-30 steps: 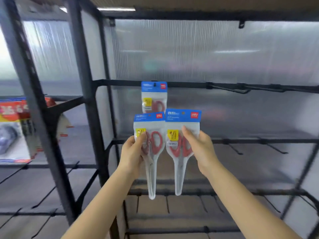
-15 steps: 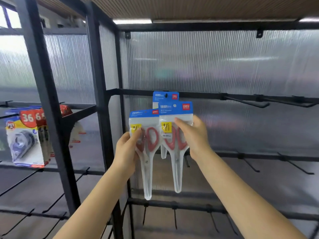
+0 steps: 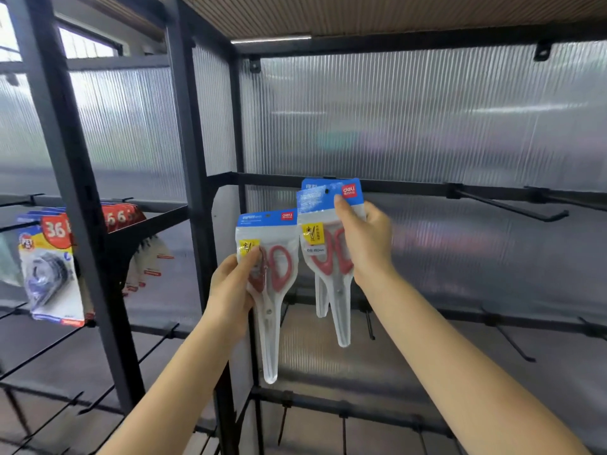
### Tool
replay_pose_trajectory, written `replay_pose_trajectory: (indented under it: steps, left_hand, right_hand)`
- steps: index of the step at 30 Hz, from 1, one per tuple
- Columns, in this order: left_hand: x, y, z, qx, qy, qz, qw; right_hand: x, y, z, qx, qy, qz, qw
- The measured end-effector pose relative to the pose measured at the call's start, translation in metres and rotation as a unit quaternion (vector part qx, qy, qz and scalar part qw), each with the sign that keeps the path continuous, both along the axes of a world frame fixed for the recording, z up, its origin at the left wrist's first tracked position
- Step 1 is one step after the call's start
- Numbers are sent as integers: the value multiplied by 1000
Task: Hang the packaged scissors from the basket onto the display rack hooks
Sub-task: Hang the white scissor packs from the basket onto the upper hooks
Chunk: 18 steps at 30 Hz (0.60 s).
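My left hand (image 3: 230,290) grips a packaged pair of red-handled scissors (image 3: 272,290) with a blue header card, held upright in front of the rack. My right hand (image 3: 364,241) pinches a second scissors pack (image 3: 323,231) and holds its header up at the rack's top crossbar (image 3: 410,187). The hang hole sits at the hook there. Behind this pack hangs another scissors pack (image 3: 310,184), mostly hidden, with only its blue top corner and lower tip showing. The basket is out of sight.
Bare black hooks (image 3: 512,208) stick out of the top bar to the right, and more hooks (image 3: 512,343) line the lower bars. Correction-tape packs (image 3: 49,270) hang in the left bay. A black upright post (image 3: 193,192) separates the bays.
My right hand has lifted its scissors pack up and to the right, onto the spot of the hanging pack. My left hand has stayed low with its pack. The view has tilted upward.
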<state>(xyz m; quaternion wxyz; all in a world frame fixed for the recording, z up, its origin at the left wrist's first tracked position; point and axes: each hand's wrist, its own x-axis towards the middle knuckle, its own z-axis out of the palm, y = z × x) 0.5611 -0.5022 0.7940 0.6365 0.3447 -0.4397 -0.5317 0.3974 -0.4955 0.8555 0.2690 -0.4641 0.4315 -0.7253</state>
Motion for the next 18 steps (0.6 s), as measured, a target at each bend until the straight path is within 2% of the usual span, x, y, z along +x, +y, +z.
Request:
replay_pose_trajectory:
  steps: [11,15,18]
  left_hand:
    - [7,-18,-1,19,-5,17,1000]
    - [6,-23,-2,19,-12,20,1000]
    - [5,-24,-3,14,-17,18,1000]
  right_hand:
    - [1,-22,-5,-17,-16,-36,999]
    - [-2,-36,-11,-17,33,-74,997]
    - [-7,-44,-13,-48,115,-139,982]
